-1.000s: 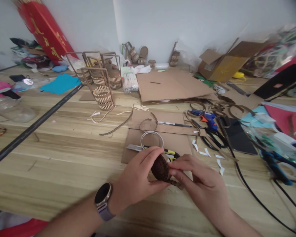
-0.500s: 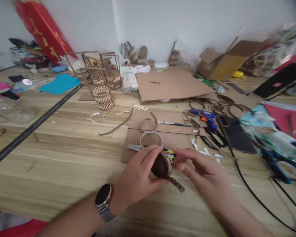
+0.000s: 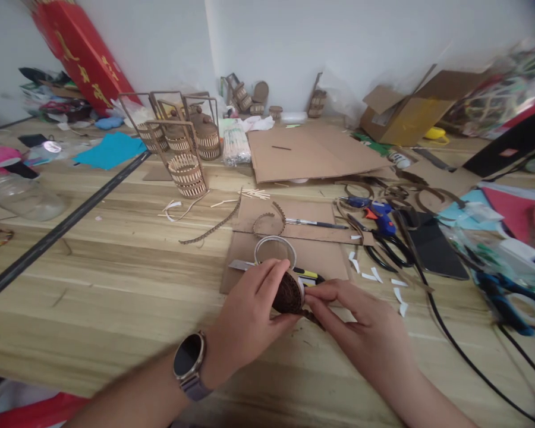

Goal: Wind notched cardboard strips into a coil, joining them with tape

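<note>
Right hand [image 3: 361, 324] returned, pinching strip [image 3: 312, 317]; left hand [image 3: 249, 321] clamps disc [image 3: 288, 295], half hidden.

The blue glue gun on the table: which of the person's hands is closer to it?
Right. The right hand lies below the blue glue gun, toward the person; the left hand sits farther off to the left, holding a round brown piece.

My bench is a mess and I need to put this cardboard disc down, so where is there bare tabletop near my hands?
Bare wood lies left of the left hand, between the black strip and the cardboard sheet. Right of the right hand it is crowded: paper scraps, black cable, scissors, glue gun.
</note>
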Demonstrator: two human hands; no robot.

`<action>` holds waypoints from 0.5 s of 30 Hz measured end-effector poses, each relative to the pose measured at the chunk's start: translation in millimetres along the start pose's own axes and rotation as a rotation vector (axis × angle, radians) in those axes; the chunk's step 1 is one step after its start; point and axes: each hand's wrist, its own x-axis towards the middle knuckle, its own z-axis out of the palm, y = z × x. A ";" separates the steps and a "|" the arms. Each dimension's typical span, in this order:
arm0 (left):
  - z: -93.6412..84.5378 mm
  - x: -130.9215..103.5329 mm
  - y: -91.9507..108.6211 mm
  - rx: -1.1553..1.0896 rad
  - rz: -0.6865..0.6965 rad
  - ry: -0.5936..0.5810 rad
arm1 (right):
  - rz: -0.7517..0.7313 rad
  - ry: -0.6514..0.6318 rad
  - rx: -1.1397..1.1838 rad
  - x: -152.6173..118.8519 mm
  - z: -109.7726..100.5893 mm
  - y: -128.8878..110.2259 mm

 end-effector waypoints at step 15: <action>-0.3 -0.3 0.1 0.057 0.002 -0.031 | -0.090 -0.005 -0.084 0.3 1.5 2.5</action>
